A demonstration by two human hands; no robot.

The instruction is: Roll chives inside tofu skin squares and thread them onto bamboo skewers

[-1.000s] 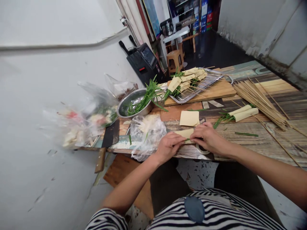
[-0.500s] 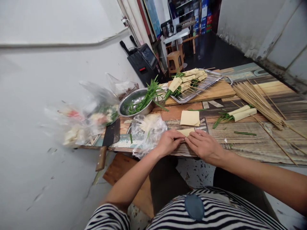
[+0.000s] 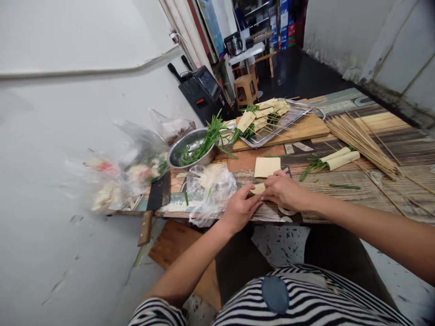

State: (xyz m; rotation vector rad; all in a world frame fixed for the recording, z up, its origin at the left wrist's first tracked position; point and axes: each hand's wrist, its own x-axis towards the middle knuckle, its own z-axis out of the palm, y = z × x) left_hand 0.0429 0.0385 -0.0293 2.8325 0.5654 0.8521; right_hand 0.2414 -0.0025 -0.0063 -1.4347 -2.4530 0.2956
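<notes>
Between my two hands, at the table's front edge, is a pale yellow tofu sheet [image 3: 258,189], partly covered by my fingers. My left hand [image 3: 239,208] grips its left end with thumb and fingers. The right end is held by my right hand [image 3: 283,191], its fingers bent over the sheet. Just beyond lies a stack of square tofu sheets [image 3: 267,167]. To the right, two finished-looking tofu rolls [image 3: 341,159] with green chives sticking out lie side by side. A crumpled plastic bag [image 3: 212,188] with pale contents rests left of my left hand.
A steel bowl [image 3: 175,156] holds chives [image 3: 209,142]. Behind, a metal tray [image 3: 295,118] of skewered rolls sits on a wooden board [image 3: 316,129]. Bamboo skewers [image 3: 363,145] lie at right. A cleaver [image 3: 159,190] overhangs the front edge at left, beside filled plastic bags [image 3: 108,181].
My right hand has shifted slightly and its fingers are now more curled over the sheet. My left hand has turned a little. The view has moved slightly.
</notes>
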